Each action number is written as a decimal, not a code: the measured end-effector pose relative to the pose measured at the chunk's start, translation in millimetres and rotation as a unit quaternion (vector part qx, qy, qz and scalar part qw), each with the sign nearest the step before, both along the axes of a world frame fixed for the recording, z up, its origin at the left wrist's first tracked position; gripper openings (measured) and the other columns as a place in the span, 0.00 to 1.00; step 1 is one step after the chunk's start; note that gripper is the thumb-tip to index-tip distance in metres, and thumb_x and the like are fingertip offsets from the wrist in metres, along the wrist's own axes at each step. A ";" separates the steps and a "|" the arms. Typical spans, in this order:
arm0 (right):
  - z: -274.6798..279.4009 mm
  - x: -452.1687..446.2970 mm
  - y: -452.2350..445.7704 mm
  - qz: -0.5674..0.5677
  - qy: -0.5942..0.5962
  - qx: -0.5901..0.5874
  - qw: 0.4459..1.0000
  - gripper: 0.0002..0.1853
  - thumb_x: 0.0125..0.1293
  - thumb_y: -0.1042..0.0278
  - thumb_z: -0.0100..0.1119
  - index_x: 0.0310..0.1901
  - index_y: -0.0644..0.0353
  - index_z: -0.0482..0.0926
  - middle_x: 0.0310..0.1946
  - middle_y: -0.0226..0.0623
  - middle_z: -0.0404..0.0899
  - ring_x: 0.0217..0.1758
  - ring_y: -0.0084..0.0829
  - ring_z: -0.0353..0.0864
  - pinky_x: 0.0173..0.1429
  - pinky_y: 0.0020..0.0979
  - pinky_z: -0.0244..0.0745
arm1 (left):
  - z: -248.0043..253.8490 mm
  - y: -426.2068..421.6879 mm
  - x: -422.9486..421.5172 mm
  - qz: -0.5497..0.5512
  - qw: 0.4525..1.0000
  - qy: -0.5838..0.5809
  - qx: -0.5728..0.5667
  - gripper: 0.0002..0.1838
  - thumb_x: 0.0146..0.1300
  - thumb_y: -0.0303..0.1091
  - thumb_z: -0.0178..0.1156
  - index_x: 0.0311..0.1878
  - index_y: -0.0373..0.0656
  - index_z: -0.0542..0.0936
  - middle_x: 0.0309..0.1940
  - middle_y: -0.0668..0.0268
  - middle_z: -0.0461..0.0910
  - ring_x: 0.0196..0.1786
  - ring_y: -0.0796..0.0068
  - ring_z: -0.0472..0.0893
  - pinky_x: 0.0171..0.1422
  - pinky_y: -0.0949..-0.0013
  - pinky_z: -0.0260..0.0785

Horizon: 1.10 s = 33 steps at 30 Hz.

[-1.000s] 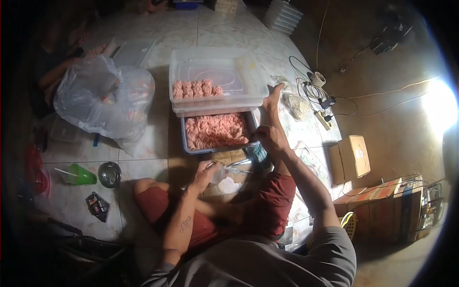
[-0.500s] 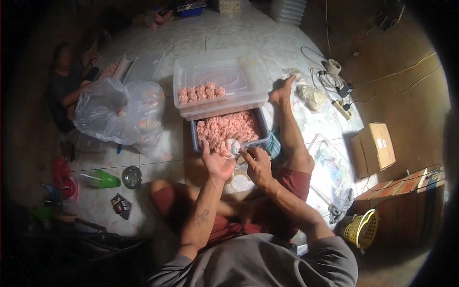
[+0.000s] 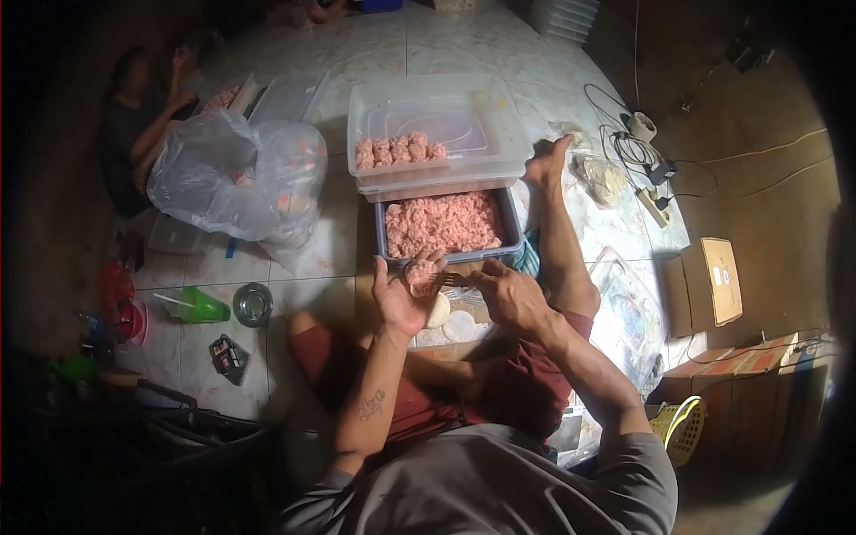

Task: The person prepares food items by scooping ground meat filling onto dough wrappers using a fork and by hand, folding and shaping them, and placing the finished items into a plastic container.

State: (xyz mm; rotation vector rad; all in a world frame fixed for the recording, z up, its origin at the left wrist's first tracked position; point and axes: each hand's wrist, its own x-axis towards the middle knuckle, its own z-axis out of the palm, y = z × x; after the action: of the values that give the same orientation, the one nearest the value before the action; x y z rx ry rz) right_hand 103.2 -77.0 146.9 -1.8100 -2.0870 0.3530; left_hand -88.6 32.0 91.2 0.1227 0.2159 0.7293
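Observation:
On my upturned left hand [image 3: 403, 301] lies a lump of minced meat [image 3: 421, 278], cupped by bent fingers; the wrapper under it is mostly hidden. My right hand [image 3: 510, 299] grips a fork [image 3: 453, 280], its tines at the meat's right side. Just beyond both hands is a dark tub [image 3: 381, 234] of pink minced meat [image 3: 443, 225]. A clear plastic container [image 3: 486, 116] rests over the tub's far part, with several meat dumplings [image 3: 399, 150] lined along its near left side. Round white wrappers [image 3: 459, 325] lie below my hands.
Clear plastic bags [image 3: 201, 178] stand at left, near a seated person [image 3: 134, 125]. A green cup [image 3: 203, 306] and glass ashtray [image 3: 252, 304] sit on the tiles. Cables and a power strip [image 3: 654, 207] lie at right, with cardboard boxes [image 3: 718, 281] and a yellow basket [image 3: 682, 428].
The wrapper in my left hand now carries a lump of meat. My right hand has shifted right and slightly down with the fork. The whole view has shifted a little.

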 end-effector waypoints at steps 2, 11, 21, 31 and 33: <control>-4.3 -12.4 -1.3 -0.011 0.025 0.041 0.999 0.30 0.63 0.73 0.54 0.69 0.43 0.74 0.52 0.48 0.79 0.45 0.52 0.84 0.44 0.48 0.83 | -7.8 -5.3 -6.1 -0.013 0.999 -0.035 -0.039 0.52 0.69 0.74 0.46 0.70 0.25 0.67 0.69 0.43 0.72 0.72 0.48 0.71 0.79 0.51 0.61; -44.4 -70.9 -14.8 -0.073 0.238 0.076 0.965 0.14 0.70 0.74 0.50 0.54 0.63 0.78 0.38 0.59 0.80 0.42 0.65 0.79 0.46 0.55 0.74 | -37.6 -7.7 -6.9 0.087 0.996 0.013 -0.024 0.46 0.72 0.72 0.43 0.65 0.31 0.74 0.63 0.48 0.78 0.65 0.50 0.77 0.75 0.49 0.65; 7.2 -42.6 -19.4 -0.085 0.056 -0.025 0.995 0.16 0.66 0.71 0.52 0.54 0.54 0.80 0.43 0.48 0.80 0.41 0.53 0.84 0.42 0.50 0.81 | -38.8 -22.7 -22.3 -0.014 0.997 -0.008 -0.073 0.50 0.69 0.69 0.53 0.71 0.23 0.64 0.66 0.42 0.74 0.70 0.49 0.73 0.76 0.54 0.66; -40.2 -32.4 -19.8 -0.202 0.451 -0.098 0.864 0.14 0.74 0.65 0.63 0.52 0.66 0.81 0.42 0.38 0.85 0.45 0.28 0.82 0.52 0.31 0.75 | -33.5 -38.2 0.8 -0.016 0.967 0.204 0.153 0.34 0.77 0.64 0.44 0.68 0.43 0.70 0.59 0.55 0.79 0.55 0.64 0.82 0.63 0.53 0.76; -28.9 -32.7 -14.4 -0.157 0.556 -0.099 0.810 0.15 0.74 0.63 0.64 0.52 0.66 0.81 0.42 0.33 0.85 0.46 0.24 0.80 0.53 0.30 0.74 | 23.7 -46.5 -4.5 -0.043 0.967 0.181 0.174 0.35 0.77 0.64 0.45 0.72 0.43 0.67 0.62 0.54 0.78 0.61 0.61 0.80 0.64 0.52 0.76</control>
State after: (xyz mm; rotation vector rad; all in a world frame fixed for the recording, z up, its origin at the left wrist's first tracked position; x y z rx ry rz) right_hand 70.5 -91.5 118.0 -1.4021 -0.9288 1.2089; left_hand -93.1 -14.6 114.9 0.5993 0.4266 0.6499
